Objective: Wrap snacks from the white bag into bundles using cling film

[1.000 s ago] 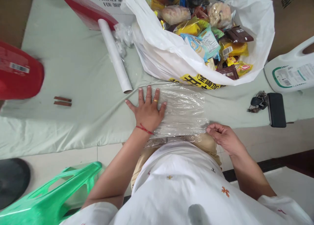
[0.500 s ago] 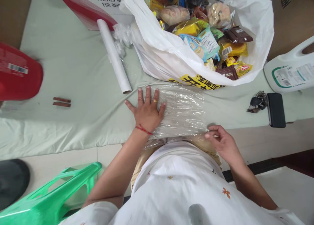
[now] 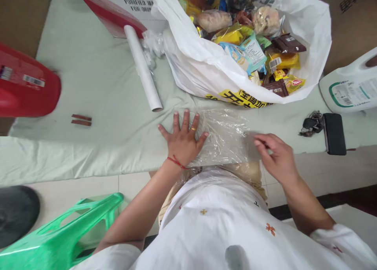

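Note:
A thin clear plastic sheet or bag [image 3: 225,138] lies crinkled on the pale green cloth, and its lower part hangs over the table's front edge. My left hand [image 3: 184,142] is open, palm down with fingers spread, pressing on the left side of the plastic. Just past the right edge of the plastic is my right hand [image 3: 277,156], thumb and forefinger brought together in a pinch. Whether a bit of the plastic is between these fingertips, I cannot tell. Behind the plastic stands a large white bag [image 3: 194,77] filled with wrapped snacks [image 3: 253,54].
A white paper roll [image 3: 144,71] lies left of the bag, near a red and white box [image 3: 123,10]. Two brown strips [image 3: 81,120] and a red container [image 3: 29,85] are farther left. Keys [image 3: 311,123], a black phone-like object [image 3: 334,133] and a white jug [image 3: 352,83] sit right. A green stool [image 3: 64,230] stands below.
My right hand has moved up and slightly right from the lower right corner of the plastic. My left hand stays spread on the plastic. The whole view has shifted slightly.

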A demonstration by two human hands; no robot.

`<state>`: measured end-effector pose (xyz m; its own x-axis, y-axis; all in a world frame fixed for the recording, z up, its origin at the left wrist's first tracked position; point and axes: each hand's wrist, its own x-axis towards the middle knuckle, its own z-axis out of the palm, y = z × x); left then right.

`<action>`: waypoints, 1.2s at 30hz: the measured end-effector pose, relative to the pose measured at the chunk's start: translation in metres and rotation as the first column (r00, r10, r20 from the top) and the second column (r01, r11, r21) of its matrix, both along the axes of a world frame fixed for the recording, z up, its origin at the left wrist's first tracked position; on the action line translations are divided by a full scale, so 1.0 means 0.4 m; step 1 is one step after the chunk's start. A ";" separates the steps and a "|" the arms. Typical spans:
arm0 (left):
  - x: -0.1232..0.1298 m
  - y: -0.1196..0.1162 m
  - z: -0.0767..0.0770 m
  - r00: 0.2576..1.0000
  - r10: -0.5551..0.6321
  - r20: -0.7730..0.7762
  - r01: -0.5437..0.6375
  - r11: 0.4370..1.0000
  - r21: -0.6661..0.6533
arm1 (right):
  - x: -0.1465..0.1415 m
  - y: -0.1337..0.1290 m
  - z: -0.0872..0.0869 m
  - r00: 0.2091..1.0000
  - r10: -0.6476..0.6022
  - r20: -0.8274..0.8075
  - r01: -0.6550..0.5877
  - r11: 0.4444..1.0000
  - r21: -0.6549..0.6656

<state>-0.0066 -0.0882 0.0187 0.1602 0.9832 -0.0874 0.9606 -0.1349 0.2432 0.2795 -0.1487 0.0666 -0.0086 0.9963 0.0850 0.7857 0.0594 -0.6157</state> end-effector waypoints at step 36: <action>-0.032 0.057 -0.007 1.000 -0.020 -0.020 0.020 1.000 -0.013 | 0.157 0.181 0.116 0.999 -0.019 -0.043 0.023 0.995 0.101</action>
<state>-0.0195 -0.0654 0.0161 0.1781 0.9786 -0.1029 0.9624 -0.1514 0.2256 0.3425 -0.0762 0.1130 0.0180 0.9824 0.1858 0.7608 0.1071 -0.6400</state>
